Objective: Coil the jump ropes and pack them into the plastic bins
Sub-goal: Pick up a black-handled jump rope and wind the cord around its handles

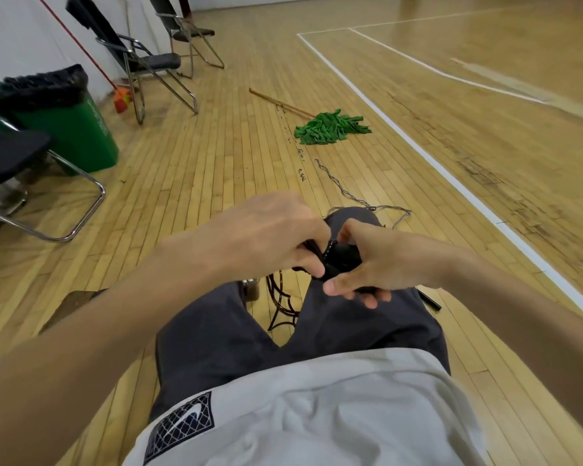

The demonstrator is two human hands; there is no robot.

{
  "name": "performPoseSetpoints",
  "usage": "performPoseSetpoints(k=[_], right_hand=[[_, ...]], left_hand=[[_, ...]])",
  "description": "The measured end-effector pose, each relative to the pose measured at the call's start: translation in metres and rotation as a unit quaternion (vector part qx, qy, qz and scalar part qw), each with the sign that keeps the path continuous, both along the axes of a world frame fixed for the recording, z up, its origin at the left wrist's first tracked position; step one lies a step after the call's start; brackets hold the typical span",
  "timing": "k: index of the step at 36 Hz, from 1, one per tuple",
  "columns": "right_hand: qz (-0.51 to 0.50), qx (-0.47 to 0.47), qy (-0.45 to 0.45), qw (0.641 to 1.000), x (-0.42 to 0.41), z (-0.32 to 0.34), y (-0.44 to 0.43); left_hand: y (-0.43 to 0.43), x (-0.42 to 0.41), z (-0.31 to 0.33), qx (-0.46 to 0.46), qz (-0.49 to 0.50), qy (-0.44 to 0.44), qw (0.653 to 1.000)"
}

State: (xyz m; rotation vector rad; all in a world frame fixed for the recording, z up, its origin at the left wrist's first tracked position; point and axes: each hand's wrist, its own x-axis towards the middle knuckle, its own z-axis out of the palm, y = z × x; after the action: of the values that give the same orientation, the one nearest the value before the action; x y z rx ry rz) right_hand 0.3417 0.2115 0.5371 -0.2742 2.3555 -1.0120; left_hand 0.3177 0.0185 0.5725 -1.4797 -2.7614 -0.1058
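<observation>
I sit with both hands over my right knee. My left hand (270,237) grips the dark strands of a jump rope, and my right hand (371,264) curls round the rope's black handles (342,260). Dark loops of the rope (280,304) hang down between my legs. A second, grey rope (347,193) trails across the wooden floor beyond my knee. Another black handle (429,299) lies on the floor by my right thigh. No plastic bin shows in the head view.
A green mop (330,127) lies on the floor ahead. A green waste bin (64,126) with a black liner stands at left among folding chairs (148,62). A chair frame (48,210) sits close at my left. White court lines (451,176) run along the right.
</observation>
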Motion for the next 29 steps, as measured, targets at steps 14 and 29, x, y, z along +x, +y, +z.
performPoseSetpoints(k=[14, 29], right_hand=[[0.085, 0.008, 0.026, 0.996, 0.004, 0.003, -0.009], [0.047, -0.040, -0.053, 0.997, 0.006, -0.001, -0.013]], left_hand=[[0.011, -0.019, 0.011, 0.043, 0.029, -0.093, 0.994], [0.004, -0.025, -0.004, 0.050, 0.078, -0.327, 0.941]])
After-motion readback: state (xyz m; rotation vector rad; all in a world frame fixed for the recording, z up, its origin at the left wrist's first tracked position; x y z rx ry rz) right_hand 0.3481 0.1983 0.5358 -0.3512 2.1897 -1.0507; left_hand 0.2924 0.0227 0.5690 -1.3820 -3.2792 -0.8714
